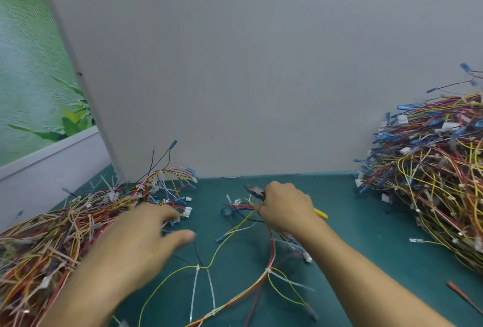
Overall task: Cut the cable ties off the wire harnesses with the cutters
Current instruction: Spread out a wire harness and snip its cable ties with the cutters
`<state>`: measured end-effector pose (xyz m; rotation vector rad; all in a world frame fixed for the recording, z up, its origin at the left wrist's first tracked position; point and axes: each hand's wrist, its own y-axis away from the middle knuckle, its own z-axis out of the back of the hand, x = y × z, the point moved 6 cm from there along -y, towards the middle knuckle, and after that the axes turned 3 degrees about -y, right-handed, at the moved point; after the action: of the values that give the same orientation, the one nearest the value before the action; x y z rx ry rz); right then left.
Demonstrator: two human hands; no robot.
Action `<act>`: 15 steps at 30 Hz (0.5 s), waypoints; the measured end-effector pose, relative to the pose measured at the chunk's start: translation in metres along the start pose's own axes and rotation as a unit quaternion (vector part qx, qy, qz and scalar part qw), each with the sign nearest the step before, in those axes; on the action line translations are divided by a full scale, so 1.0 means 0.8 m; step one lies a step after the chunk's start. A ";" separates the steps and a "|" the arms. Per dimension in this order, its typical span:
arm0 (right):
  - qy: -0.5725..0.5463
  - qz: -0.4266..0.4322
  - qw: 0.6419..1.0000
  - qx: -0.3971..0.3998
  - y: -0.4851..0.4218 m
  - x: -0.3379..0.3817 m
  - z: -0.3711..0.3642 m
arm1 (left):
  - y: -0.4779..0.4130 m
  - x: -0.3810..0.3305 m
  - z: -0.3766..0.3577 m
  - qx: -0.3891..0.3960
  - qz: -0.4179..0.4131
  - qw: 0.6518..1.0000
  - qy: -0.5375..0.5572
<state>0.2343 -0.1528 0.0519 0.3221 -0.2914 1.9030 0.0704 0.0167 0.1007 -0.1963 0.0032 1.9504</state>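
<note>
My right hand [286,207] grips yellow-handled cutters [254,191]; their jaws point up and left, and a yellow handle tip sticks out to the right of the hand. Its fingers also seem to hold the red and yellow wires of a harness [270,256] lying across the green table [366,235]. White cable ties [198,277] bind that harness lower down. My left hand [142,237] hovers over the edge of the left wire pile [52,232] with fingers spread and relaxed, holding nothing.
A tall heap of wire harnesses [433,172] fills the right side. A grey partition wall [248,78] closes the back of the table. A thin red strip [462,296] lies near the right front corner.
</note>
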 end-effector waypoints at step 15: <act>0.066 -0.023 0.997 -0.037 0.006 -0.048 0.066 | 0.018 -0.122 -0.133 0.251 -0.185 0.950 -0.004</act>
<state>0.2467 -0.2068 0.0875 0.1510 -0.2623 1.8546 0.1072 -0.0891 0.0084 0.1429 0.4252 1.5180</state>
